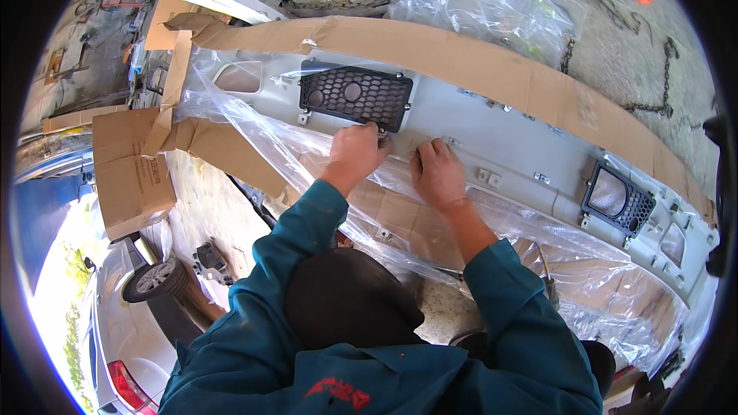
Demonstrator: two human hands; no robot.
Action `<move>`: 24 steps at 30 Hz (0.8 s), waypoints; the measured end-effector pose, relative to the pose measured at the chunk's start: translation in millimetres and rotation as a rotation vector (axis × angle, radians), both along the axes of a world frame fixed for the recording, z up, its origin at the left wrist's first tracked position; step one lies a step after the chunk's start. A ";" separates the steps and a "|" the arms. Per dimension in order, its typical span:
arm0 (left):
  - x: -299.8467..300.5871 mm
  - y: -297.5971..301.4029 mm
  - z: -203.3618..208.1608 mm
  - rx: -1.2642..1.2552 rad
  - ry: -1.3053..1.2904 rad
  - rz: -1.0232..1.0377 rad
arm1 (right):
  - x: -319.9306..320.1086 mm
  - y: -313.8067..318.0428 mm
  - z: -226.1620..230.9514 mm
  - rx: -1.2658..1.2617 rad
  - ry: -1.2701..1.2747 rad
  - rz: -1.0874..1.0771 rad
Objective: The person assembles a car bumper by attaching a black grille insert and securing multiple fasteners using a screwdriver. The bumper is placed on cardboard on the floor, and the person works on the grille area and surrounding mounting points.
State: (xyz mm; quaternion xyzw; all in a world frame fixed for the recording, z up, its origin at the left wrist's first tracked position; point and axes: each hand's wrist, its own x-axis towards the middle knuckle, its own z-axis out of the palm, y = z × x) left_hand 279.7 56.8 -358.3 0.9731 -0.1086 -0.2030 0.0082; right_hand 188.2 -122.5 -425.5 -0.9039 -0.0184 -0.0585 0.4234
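A long light-grey bumper-like panel [503,138] lies across the work area in its opened cardboard box. Set into its left half is a large black honeycomb grille [369,95]. My left hand [355,155] is at the grille's lower right corner, its fingers bent and closed; what lies between them is hidden. Close by to the right, my right hand [440,177] rests on the panel's near edge with curled fingers. Anything in its grip is too small to make out. Small metal clips [451,141] dot the panel near this hand. A smaller black grille [617,198] sits toward the right end.
Clear plastic film [269,134] hangs along the panel's near side, over cardboard [400,211]. More crumpled film [492,4] and a chain [665,77] lie on the floor beyond. At left stand a cardboard box [134,169] and a silver car [123,338].
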 end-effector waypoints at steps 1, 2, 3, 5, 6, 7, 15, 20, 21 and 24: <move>-0.8 -1.2 3.0 -0.002 0.009 0.006 | -1.0 -1.3 -0.3 0.007 -0.005 -0.003; -1.6 -2.7 6.0 -0.004 0.018 0.013 | -1.6 -3.0 -0.7 0.014 -0.011 -0.007; -2.1 -3.8 6.6 -0.009 0.019 0.000 | -3.0 -4.5 -0.7 0.020 -0.017 -0.010; -0.5 -1.8 4.1 -0.021 0.008 -0.021 | -2.6 -5.6 0.5 0.013 0.000 0.014; -0.5 1.2 4.6 -0.041 -0.015 -0.045 | -2.6 -6.2 1.6 0.009 0.007 0.026; -2.4 9.9 2.6 -0.061 -0.036 -0.063 | -4.9 -6.3 5.2 -0.023 -0.027 0.055; 5.6 20.8 20.9 -0.089 0.097 -0.195 | -12.8 -23.8 -0.6 -0.197 -0.006 0.275; -28.4 22.1 3.9 -0.276 0.211 -0.327 | -44.8 -53.4 1.4 -0.270 0.149 0.376; -34.6 27.7 6.3 -0.315 0.266 -0.338 | -46.1 -55.3 7.3 -0.292 0.194 0.416; -57.7 22.3 -6.7 -0.380 0.401 -0.357 | -55.6 -83.3 7.2 -0.313 0.250 0.633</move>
